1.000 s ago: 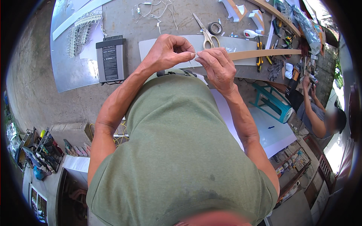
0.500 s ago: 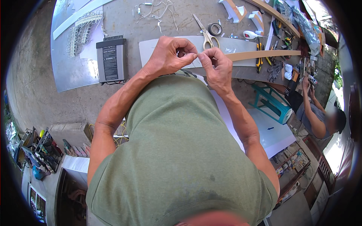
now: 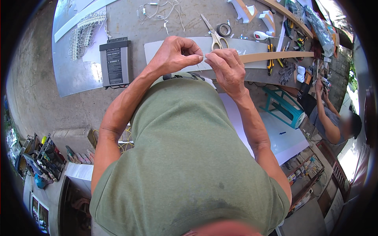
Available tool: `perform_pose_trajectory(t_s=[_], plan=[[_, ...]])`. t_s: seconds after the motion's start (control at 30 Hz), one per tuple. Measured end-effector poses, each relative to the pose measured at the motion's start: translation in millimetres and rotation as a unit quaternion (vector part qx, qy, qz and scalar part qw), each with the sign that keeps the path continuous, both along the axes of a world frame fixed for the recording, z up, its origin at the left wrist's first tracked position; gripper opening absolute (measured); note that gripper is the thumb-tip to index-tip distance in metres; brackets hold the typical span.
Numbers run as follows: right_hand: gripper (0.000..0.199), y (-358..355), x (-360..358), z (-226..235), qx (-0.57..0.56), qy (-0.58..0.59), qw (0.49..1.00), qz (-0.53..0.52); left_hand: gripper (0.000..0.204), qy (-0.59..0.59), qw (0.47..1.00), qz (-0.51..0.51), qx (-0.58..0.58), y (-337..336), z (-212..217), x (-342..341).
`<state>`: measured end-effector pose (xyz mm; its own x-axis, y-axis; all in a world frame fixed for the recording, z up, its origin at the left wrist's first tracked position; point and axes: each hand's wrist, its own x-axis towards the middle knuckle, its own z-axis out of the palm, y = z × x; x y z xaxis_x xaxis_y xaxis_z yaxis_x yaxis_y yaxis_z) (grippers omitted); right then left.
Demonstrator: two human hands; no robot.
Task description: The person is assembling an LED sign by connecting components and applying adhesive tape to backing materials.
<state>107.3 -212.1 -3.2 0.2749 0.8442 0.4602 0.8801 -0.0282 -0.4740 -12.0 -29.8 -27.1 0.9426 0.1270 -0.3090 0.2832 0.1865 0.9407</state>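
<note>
- The left hand [image 3: 173, 55] is pinched, thumb and forefinger closed on the left end of a small white piece [image 3: 203, 59] held above the desk [image 3: 130, 23].
- The right hand [image 3: 226, 67] meets it fingertip to fingertip, its thumb and forefinger gripping the right end of the same piece; the piece is too small to tell its kind.
- Both hands hover over a long pale grey strip [image 3: 236, 46] lying across the desk, with a thin wooden slat [image 3: 275, 56] running off to the right just beyond the right hand.
- A pair of scissors [image 3: 214, 35] lies just far of the hands, beside a small roll of tape [image 3: 225, 29].
- A grey metal box [image 3: 114, 61] rests to the left, on a shiny metal sheet [image 3: 75, 78].
- Loose white wires [image 3: 161, 10] lie at the far edge.
- At the right, another person [image 3: 334, 122] sits near a teal stool [image 3: 283, 104].
</note>
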Motion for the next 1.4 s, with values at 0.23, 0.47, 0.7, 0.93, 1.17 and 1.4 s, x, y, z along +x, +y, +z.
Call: perform_pose_trajectory(t_s=[0.23,0.47,0.7,0.93,1.17,1.4], plan=[[0.023,-1.3,2.6,0.9,0.005,-0.044,0.999,0.02,0.013,-0.01,1.0,-0.005,0.009,-1.2,-0.5,0.0],[0.016,-10.2,-9.9,7.3,-0.138,0.651,0.728,-0.162,0.011,-0.127,0.975,0.038,0.176,-12.3,3.2,0.2],[0.028,-6.7,-3.7,10.2,-0.075,0.223,0.97,-0.056,0.016,-0.007,1.0,0.019,-0.013,-0.4,-6.0,-0.6],[0.028,-5.6,0.3,0.4,-0.002,0.056,0.998,0.016,0.015,0.007,0.998,-0.016,-0.057,-0.1,-0.8,2.8],[0.013,-7.4,-7.4,4.7,-0.091,0.221,0.97,-0.055,0.014,-0.008,1.0,-0.006,0.025,-7.6,-3.7,0.2],[0.021,-6.4,-4.8,-5.3,-0.114,0.616,0.768,-0.133,0.013,0.001,1.0,-0.003,0.023,-3.3,-7.4,4.2]])
